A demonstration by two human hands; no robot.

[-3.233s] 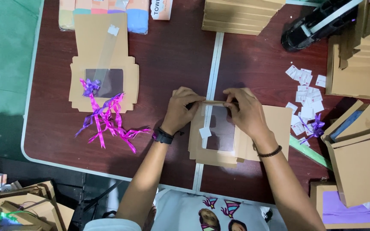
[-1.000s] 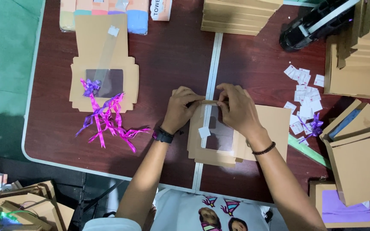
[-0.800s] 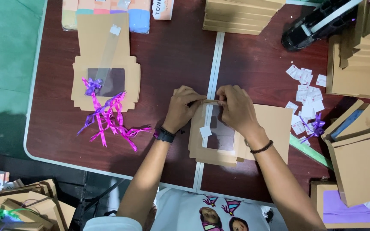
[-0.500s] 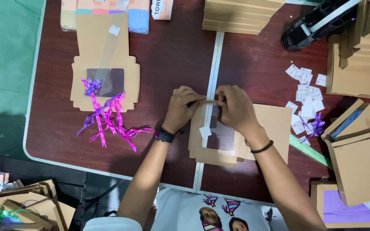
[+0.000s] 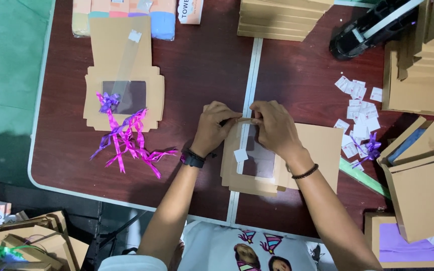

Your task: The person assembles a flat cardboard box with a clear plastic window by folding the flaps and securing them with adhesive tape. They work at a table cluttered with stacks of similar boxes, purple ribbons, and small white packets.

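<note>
Near the front edge of the dark table, over its centre seam: flat window box blank. Left hand and right hand pinching clear tape strip at the blank's far edge, wrists bent inward. Best pressed taut, wrinkle-free.

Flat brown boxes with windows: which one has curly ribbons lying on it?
The flat box at the table's left, away from both hands. Purple and pink ribbons lie over it. The flat box under the hands has none.
</note>
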